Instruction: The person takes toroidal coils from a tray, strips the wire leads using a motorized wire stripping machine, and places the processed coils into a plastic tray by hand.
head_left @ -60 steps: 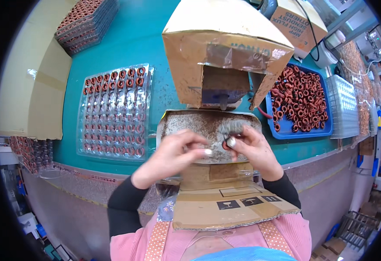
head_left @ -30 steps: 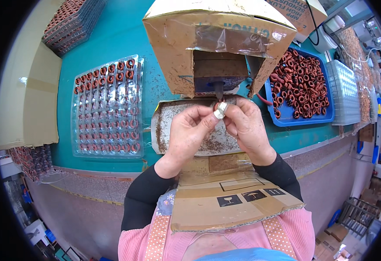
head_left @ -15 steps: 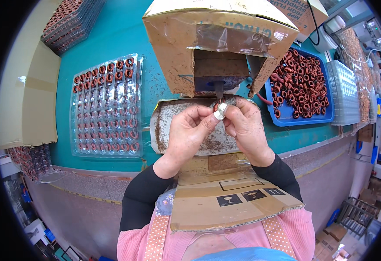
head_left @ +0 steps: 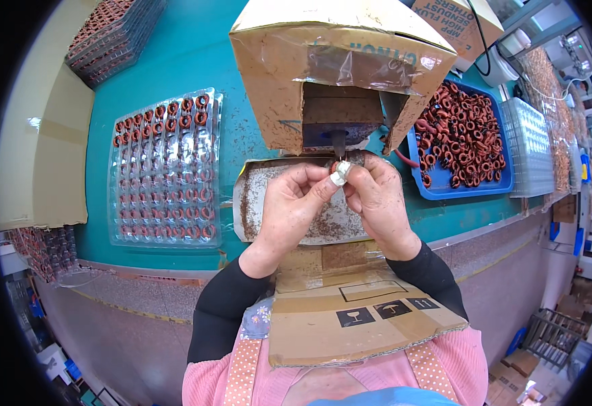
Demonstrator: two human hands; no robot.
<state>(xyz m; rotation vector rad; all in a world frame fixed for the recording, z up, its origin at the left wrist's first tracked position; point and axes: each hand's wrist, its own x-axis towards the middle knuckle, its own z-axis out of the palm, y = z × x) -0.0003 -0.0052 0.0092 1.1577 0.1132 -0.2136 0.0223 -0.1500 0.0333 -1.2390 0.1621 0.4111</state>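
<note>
My left hand [head_left: 294,204] and my right hand [head_left: 381,201] meet in front of a cardboard box hood [head_left: 275,88]. Between their pinched fingertips is a small copper-wound ring coil [head_left: 334,166], mostly hidden by the fingers. White wrapping [head_left: 341,172] covers the thumb tips. Just above the coil, a dark pointed spindle [head_left: 338,142] reaches down from the hood's opening; whether it touches the coil's wire ends is too small to tell. Beneath both hands lies a pale board [head_left: 255,206] strewn with brown scraps.
Left stands a clear compartment tray [head_left: 164,241] of ring coils. To the right, a blue tray [head_left: 461,192] holds many loose coils beside stacked clear trays [head_left: 534,152]. More filled trays [head_left: 110,44] are stacked far left. A cardboard flap [head_left: 370,331] covers my lap.
Both hands keep their pinch on the coil at the spindle, with the right hand shifted slightly. The whole view has moved a little.
</note>
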